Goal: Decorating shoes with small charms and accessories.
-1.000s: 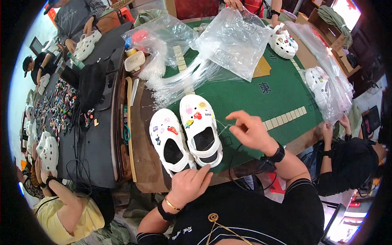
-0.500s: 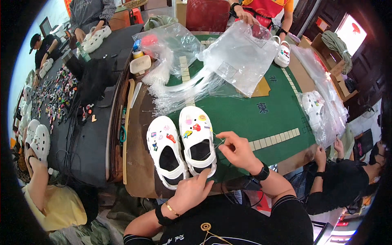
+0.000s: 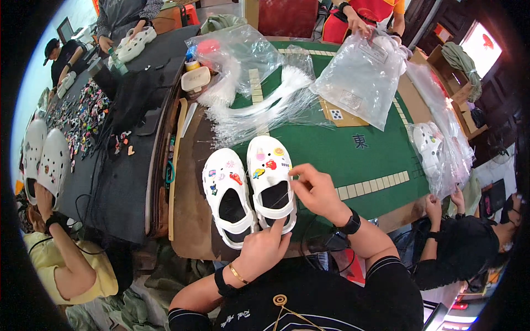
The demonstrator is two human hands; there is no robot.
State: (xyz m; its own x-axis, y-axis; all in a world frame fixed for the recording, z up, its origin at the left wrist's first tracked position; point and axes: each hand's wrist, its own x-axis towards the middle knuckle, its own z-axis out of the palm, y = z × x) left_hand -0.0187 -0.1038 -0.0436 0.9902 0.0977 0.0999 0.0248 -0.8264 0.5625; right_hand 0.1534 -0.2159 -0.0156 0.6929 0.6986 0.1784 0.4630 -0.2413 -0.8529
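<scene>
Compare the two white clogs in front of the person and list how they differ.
The left clog lies nearer the table's brown edge, on bare wood; the right clog sits further up, its toe on the green mat. The right hand touches the right clog's side; the left hand rests at the heels, a finger on the right clog. Both are white, toes pointing away, decorated with small colourful charms.

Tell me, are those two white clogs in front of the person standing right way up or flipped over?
Right way up. Both white clogs show their dark foot openings and the coloured charms on their tops, side by side on the table edge, between the left hand and right hand.
</scene>
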